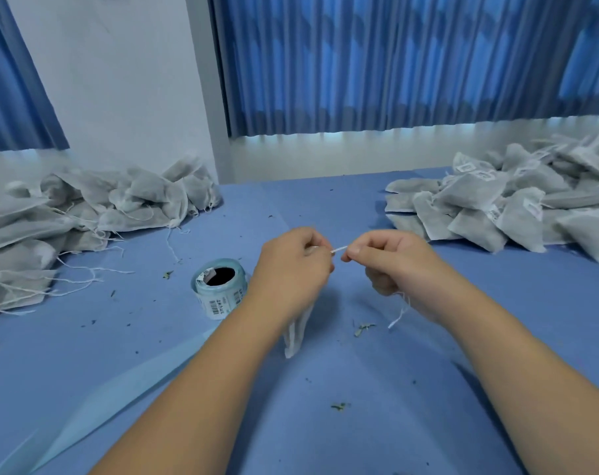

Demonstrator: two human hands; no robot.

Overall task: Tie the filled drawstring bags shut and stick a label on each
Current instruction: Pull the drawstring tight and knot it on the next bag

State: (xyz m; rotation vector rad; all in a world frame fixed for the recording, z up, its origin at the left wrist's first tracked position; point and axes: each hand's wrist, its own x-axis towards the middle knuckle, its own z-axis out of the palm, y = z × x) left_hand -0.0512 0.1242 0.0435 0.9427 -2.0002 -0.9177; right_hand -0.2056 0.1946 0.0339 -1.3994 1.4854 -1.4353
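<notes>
2 hands raised knuckles-up: left hand [292, 265] and right hand [388, 260] pinch a taut drawstring [339, 248], bag [296, 334] dangling beneath.

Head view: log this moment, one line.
step: tying bag | left hand: pinches drawstring, bag below | right hand: pinches drawstring | label roll: untouched on table

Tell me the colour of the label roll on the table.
The label roll is pale blue-green with white barcoded labels; head view.

Blue curtains [394, 63], white wall [119, 80], leaf crumbs [362, 329] on blue tabletop [359, 207]
</notes>
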